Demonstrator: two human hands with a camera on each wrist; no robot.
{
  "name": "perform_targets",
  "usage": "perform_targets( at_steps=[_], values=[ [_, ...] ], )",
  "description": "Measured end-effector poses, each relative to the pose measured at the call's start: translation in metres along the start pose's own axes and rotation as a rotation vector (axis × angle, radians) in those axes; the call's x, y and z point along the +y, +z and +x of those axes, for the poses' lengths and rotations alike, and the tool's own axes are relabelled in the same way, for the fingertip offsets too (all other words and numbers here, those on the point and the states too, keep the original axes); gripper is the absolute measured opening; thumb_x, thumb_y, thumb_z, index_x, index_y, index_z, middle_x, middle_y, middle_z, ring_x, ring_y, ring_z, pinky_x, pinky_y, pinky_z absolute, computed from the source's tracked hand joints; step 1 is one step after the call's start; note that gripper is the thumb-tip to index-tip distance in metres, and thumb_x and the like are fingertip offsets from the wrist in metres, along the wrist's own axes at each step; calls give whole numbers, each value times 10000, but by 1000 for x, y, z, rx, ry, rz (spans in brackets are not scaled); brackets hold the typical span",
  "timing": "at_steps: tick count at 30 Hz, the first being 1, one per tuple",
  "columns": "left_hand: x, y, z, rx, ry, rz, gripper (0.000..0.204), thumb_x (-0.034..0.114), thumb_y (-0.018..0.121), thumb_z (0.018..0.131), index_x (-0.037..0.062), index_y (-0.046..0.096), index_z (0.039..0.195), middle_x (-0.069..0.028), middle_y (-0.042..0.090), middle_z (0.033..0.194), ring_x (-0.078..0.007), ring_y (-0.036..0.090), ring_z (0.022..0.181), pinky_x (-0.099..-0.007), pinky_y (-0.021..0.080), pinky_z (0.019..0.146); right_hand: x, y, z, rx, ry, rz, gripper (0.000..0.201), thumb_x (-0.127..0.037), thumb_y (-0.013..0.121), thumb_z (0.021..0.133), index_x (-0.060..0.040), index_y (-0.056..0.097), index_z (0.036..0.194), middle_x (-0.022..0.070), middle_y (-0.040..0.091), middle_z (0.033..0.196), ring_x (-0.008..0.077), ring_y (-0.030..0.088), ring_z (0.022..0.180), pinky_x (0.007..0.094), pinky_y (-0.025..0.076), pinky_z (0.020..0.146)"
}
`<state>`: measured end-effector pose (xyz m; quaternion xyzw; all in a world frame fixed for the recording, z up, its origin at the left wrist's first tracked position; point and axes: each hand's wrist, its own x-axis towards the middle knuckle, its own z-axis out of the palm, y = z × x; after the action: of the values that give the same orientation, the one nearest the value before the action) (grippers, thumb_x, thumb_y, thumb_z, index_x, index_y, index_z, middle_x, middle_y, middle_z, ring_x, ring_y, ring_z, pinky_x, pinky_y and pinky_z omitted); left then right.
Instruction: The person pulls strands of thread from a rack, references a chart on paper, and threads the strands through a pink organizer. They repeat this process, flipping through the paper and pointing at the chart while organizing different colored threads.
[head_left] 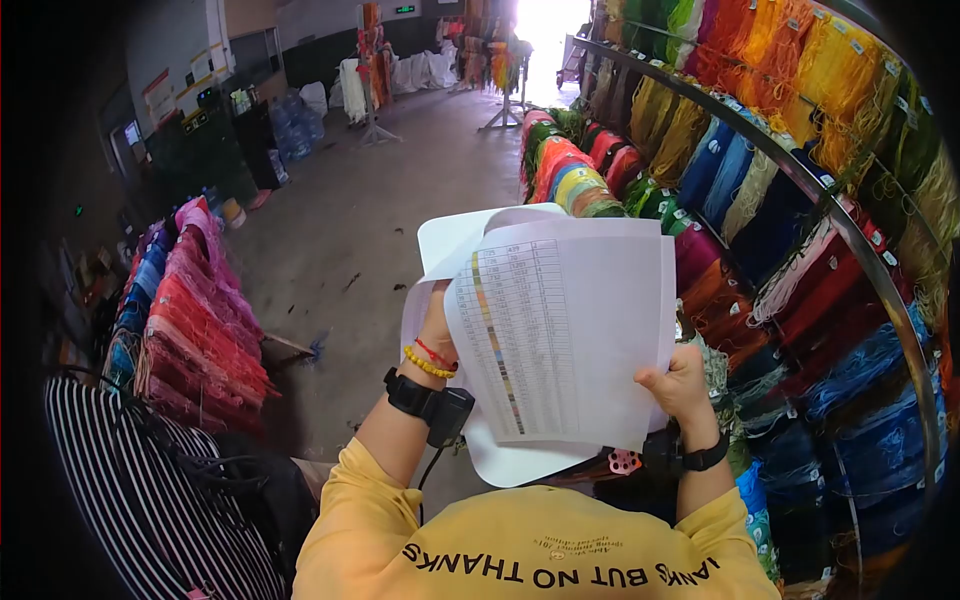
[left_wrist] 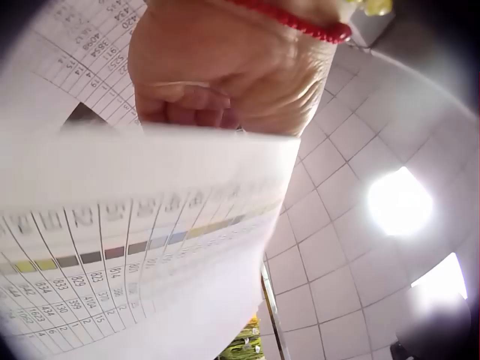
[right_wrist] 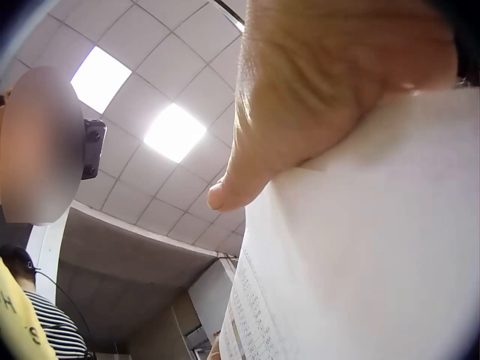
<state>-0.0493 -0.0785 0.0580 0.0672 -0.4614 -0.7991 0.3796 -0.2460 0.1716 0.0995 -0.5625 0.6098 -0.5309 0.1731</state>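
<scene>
Several printed paper sheets (head_left: 600,320) are held up in front of the chest, the front one bearing a table of numbers with a strip of colour swatches. Behind them shows a white board (head_left: 465,235) with rounded corners. My right hand (head_left: 685,382) grips the sheets at their right edge, thumb on the near side, other fingers hidden behind the paper. My left hand (left_wrist: 217,75) reaches in from the left between sheets, its fingers curled at the paper's edge with the tips hidden. Another numbered page (left_wrist: 82,52) lies beyond it.
Racks of coloured yarn hanks (head_left: 740,180) curve along the right, with a metal rail (head_left: 850,230) in front. Pink and red hanks (head_left: 200,320) hang at the left. A person in a striped top (head_left: 130,480) is close on the left. Farther off are stands (head_left: 375,125) with yarn.
</scene>
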Motion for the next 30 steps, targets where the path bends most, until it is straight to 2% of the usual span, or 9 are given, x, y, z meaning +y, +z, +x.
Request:
perform_targets(
  at_steps=[3, 6, 8, 10, 11, 20, 23, 26, 30],
  values=[
    [-10, -18, 0, -28, -37, -327, 406, 249, 533, 930, -21, 516, 1233, -115, 621, 1130, -172, 637, 932, -275, 559, 710, 17, -1, -8, 13, 19, 54, 372, -339, 723, 808, 28, 659, 830, -1, 617, 696, 51, 523, 637, 236, 438, 553],
    [-21, -25, 4, -54, 253, 274, 418, 263, 513, 939, -3, 500, 1260, -125, 610, 1165, -183, 641, 963, -269, 562, 707, 22, 0, -13, 72, 76, 115, 406, -372, 676, 847, 32, 650, 815, -21, 593, 683, 50, 504, 627, 234, 428, 548],
    [-23, -25, 4, -97, 234, 157, 444, 293, 517, 936, 2, 493, 1270, -127, 597, 1188, -190, 627, 1000, -289, 552, 746, 23, -2, -15, 85, 139, 38, 420, -384, 646, 870, 33, 650, 817, -28, 588, 685, 51, 501, 625, 233, 427, 551],
    [-20, -26, 6, -238, -79, -634, 482, 330, 528, 928, 10, 480, 1285, -127, 571, 1235, -199, 596, 1073, -333, 533, 830, 27, -1, -16, 137, 157, 36, 421, -386, 627, 884, 23, 640, 785, -32, 577, 677, 45, 481, 610, 225, 409, 539],
    [-21, -24, 6, -263, -135, -768, 491, 343, 514, 931, 12, 472, 1291, -131, 561, 1245, -206, 582, 1089, -341, 518, 847, 30, 0, -17, 163, 166, 35, 424, -387, 618, 890, 18, 635, 769, -33, 572, 672, 42, 472, 602, 221, 399, 532],
    [-9, 6, 3, -174, -191, -617, 576, 458, 393, 955, 35, 399, 1347, -171, 477, 1333, -265, 461, 1233, -419, 389, 1005, 49, -15, -21, 221, 250, 117, 441, -371, 596, 909, -6, 571, 663, -59, 519, 625, 24, 417, 586, 213, 355, 514],
    [2, 28, -4, -39, -308, -613, 624, 520, 290, 964, 44, 374, 1358, -183, 481, 1328, -298, 458, 1242, -432, 386, 1021, 64, -18, -22, 239, 263, -87, 354, -321, 624, 891, -3, 588, 741, -37, 554, 626, 61, 459, 562, 243, 383, 516],
    [-3, 27, -4, -5, -350, -586, 587, 497, 294, 974, 33, 429, 1308, -161, 548, 1251, -283, 518, 1174, -412, 419, 986, 60, -19, -16, 367, 258, -493, 241, -225, 671, 826, -18, 605, 931, 60, 628, 811, 179, 570, 696, 304, 443, 621],
    [-5, 33, -7, -68, -450, -491, 559, 492, 309, 973, 43, 482, 1258, -163, 617, 1140, -266, 589, 1071, -407, 429, 961, 8, -5, 6, 445, -199, -812, 444, -158, 702, 733, -76, 555, 1144, 142, 553, 1136, 316, 523, 1023, 381, 409, 844]
  ],
)
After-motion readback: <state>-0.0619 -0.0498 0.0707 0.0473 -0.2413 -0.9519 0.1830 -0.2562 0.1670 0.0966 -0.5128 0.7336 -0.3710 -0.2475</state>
